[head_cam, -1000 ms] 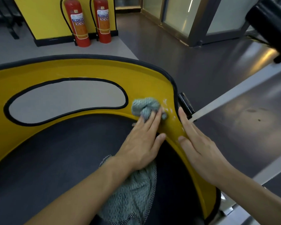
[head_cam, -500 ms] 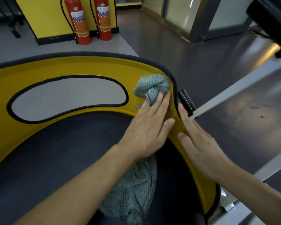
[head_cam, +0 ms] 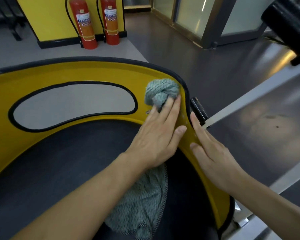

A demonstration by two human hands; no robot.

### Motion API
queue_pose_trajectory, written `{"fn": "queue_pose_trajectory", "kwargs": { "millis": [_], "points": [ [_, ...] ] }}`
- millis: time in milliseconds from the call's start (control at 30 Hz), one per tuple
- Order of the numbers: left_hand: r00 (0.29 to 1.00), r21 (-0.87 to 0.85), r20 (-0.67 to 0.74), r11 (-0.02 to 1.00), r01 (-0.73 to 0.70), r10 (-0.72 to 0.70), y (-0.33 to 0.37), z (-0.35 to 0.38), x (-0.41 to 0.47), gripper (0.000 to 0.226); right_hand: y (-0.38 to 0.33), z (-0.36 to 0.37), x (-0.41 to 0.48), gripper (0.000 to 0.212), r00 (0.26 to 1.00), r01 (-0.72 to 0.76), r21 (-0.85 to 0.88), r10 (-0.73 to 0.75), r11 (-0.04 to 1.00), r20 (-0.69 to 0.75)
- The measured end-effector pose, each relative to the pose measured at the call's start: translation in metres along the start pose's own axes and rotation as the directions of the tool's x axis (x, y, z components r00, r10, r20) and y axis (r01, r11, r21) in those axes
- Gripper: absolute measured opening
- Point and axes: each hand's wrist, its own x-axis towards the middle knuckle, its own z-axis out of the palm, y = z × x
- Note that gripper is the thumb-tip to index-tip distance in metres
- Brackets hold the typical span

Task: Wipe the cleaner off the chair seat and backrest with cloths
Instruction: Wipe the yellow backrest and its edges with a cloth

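Observation:
The chair has a yellow backrest (head_cam: pixel 76 73) with a black rim and an oval cut-out, curving round a dark seat (head_cam: pixel 50 161). My left hand (head_cam: pixel 156 135) presses a grey-green cloth (head_cam: pixel 161 92) with straight fingers against the backrest's upper right curve. The cloth bunches above my fingertips, and its other end (head_cam: pixel 142 205) hangs below my wrist over the seat. My right hand (head_cam: pixel 211 153) rests flat with straight fingers on the backrest's right edge, beside the left hand. It holds nothing.
Two red fire extinguishers (head_cam: pixel 83 23) stand on the floor beyond the chair against a yellow panel. A black knob (head_cam: pixel 197 108) sticks out just outside the backrest's right rim. Dark glossy floor (head_cam: pixel 215 66) and glass doors lie to the right.
My left hand has slid the cloth up the backrest, from beside the cut-out to near the top right rim. The right hand has stayed on the edge.

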Motion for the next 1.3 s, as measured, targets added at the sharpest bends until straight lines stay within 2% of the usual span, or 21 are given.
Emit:
{"fn": "queue_pose_trajectory", "kwargs": {
  "millis": [100,200,267,367,433,500,533,633,767,833,900,1033,1100,1167,1300],
  "points": [
    [0.998,-0.110,0.040,0.992,0.056,-0.052,0.002,0.016,-0.005,0.064,-0.001,0.000,0.001,0.066,1.000,-0.008,0.001,0.008,1.000,0.001],
    [0.941,-0.244,0.259,0.928,0.282,-0.218,-0.005,0.042,-0.024,0.065,-0.001,0.000,0.000,0.067,1.000,0.005,0.004,-0.005,1.000,-0.003],
    [0.910,-0.241,0.334,0.911,0.336,-0.247,-0.008,0.048,-0.028,0.066,0.002,0.001,0.002,0.067,1.000,0.013,0.006,-0.013,1.000,-0.007],
    [0.936,-0.256,0.297,0.929,0.268,-0.188,-0.004,0.037,-0.028,0.063,0.004,0.002,0.003,0.067,1.000,0.014,0.012,-0.014,1.000,-0.001],
    [0.986,-0.201,0.146,0.973,0.111,-0.082,0.003,0.026,-0.022,0.063,0.005,0.002,0.003,0.067,0.999,0.031,0.016,-0.030,0.999,-0.027],
    [0.999,-0.142,0.017,0.989,-0.029,0.032,0.011,0.015,-0.011,0.065,0.004,0.002,0.003,0.068,0.999,0.030,0.023,-0.029,0.999,-0.037],
    [0.998,-0.127,-0.009,0.990,-0.055,0.054,0.012,0.011,-0.006,0.066,0.003,0.002,0.002,0.068,0.999,0.016,0.023,-0.016,1.000,-0.028],
    [1.000,-0.140,0.009,0.990,-0.005,0.007,0.004,0.014,-0.009,0.066,0.001,0.000,0.001,0.068,1.000,-0.002,0.013,0.003,1.000,-0.011],
    [0.955,-0.279,0.235,0.929,0.242,-0.178,-0.008,0.041,-0.031,0.063,0.000,0.000,0.001,0.067,1.000,-0.010,0.022,0.011,1.000,-0.007],
    [0.935,-0.286,0.283,0.912,0.295,-0.214,-0.011,0.046,-0.034,0.063,0.001,0.000,0.001,0.067,1.000,-0.005,0.019,0.005,1.000,-0.011],
    [0.945,-0.276,0.262,0.923,0.268,-0.196,-0.008,0.040,-0.031,0.064,0.001,0.000,0.001,0.066,1.000,-0.006,0.015,0.006,1.000,-0.002],
    [0.994,-0.220,0.064,0.971,0.097,-0.084,0.012,0.009,-0.007,0.064,0.000,-0.001,0.000,0.066,1.000,-0.017,0.013,0.017,1.000,0.008],
    [0.998,-0.182,0.038,0.982,0.056,-0.050,0.014,0.003,-0.003,0.062,-0.001,-0.002,0.000,0.066,1.000,-0.026,0.012,0.025,1.000,0.012],
    [0.995,-0.185,0.082,0.980,0.073,-0.058,0.008,0.013,-0.011,0.061,-0.002,-0.002,0.000,0.066,1.000,-0.020,0.005,0.020,1.000,0.004],
    [0.940,-0.213,0.300,0.949,0.232,-0.162,-0.007,0.044,-0.035,0.063,-0.002,-0.001,-0.001,0.067,1.000,-0.016,0.009,0.016,1.000,-0.002]
  ]
}}
